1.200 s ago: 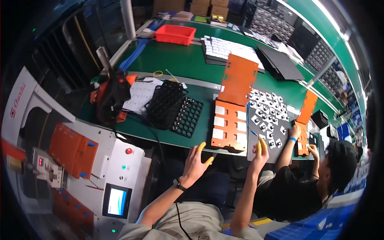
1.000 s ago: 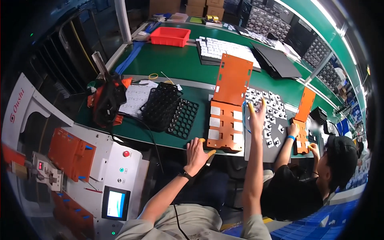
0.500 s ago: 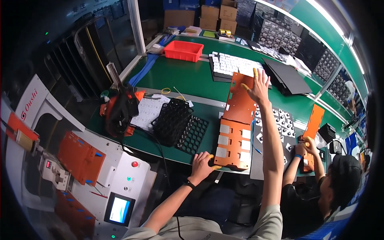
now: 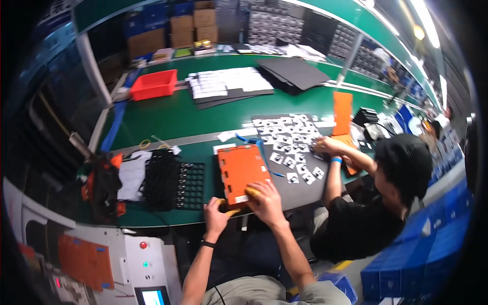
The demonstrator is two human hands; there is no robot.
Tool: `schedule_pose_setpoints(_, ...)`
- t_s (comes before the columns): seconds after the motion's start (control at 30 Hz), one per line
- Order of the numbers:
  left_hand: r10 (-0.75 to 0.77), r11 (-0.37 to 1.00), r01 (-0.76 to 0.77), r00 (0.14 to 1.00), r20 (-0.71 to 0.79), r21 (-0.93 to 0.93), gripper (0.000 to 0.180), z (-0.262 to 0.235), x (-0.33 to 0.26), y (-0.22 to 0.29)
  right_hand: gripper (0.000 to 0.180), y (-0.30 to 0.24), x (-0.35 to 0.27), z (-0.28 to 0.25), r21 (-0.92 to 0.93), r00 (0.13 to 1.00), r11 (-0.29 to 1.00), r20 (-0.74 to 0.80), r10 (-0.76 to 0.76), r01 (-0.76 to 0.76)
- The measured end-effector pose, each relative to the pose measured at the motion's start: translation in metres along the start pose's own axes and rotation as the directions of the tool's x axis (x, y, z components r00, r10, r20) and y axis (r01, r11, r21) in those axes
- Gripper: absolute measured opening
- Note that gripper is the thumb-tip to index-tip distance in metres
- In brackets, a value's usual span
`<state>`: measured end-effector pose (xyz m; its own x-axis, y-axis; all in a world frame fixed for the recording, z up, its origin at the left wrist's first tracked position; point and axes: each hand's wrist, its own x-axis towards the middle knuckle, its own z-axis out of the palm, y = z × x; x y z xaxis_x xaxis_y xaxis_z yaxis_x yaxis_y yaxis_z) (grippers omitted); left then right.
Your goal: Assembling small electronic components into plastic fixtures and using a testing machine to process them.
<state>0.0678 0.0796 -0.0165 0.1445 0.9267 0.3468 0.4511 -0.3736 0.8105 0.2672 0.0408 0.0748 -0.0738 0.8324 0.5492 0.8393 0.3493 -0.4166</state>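
An orange hinged fixture (image 4: 243, 173) lies folded over on itself at the green bench's front edge. My left hand (image 4: 216, 219) grips its near left corner, with yellow covers on the thumb and a finger. At the near right corner, my right hand (image 4: 267, 204) is closed on the lid's edge, fingers bent over the top. Whatever lies between the two halves is hidden. Left of the fixture sits a black tray with round holes (image 4: 192, 187). To its right, a dark grey board (image 4: 300, 197) carries rows of small white squares with black round parts.
A co-worker (image 4: 378, 203) handles another orange fixture (image 4: 342, 114) on the right. A white machine (image 4: 119, 254) with a red button stands at lower left. Farther back are a red bin (image 4: 154, 85), white-label sheets (image 4: 230, 83) and black sheets (image 4: 293, 75).
The fixture's upright lid has folded down toward me over its base. My right hand came down from the lid's far end to the near corner. The view has swung to the right.
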Motion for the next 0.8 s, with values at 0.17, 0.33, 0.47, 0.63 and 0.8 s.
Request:
schedule_pose_setpoints(0.17, -0.189, 0.981, 0.189, 0.982, 0.010, -0.042, 0.046, -0.009, -0.004, 0.011, 0.022, -0.016, -0.052, 0.009, 0.148, 0.945, 0.962, -0.206, 0.255, -0.228)
schedule_pose_setpoints(0.33, -0.091, 0.982, 0.089, 0.996, -0.004, -0.169, 0.041, -0.004, 0.004, 0.023, 0.048, -0.018, -0.096, 0.025, 0.809, 0.613, -0.192, 0.555, 0.562, -0.556)
schedule_pose_setpoints(0.47, -0.118, 0.964, 0.105, 0.992, -0.037, -0.245, 0.048, 0.000, 0.002, 0.010, 0.060, 0.018, -0.050, 0.048, 0.827, 0.755, -0.548, 0.438, 0.487, -0.126)
schedule_pose_setpoints(0.63, -0.174, 0.961, 0.158, 0.983, -0.050, -0.228, 0.052, -0.008, -0.009, 0.013, 0.042, 0.105, -0.054, 0.084, 0.857, 0.779, -0.466, 0.441, 0.445, -0.219)
schedule_pose_setpoints(0.8, -0.082, 0.955, 0.022, 0.978, -0.194, -0.297, 0.056, -0.045, -0.037, 0.042, 0.063, 0.044, -0.046, 0.061, 0.945, 0.821, -0.280, 0.293, 0.489, -0.171)
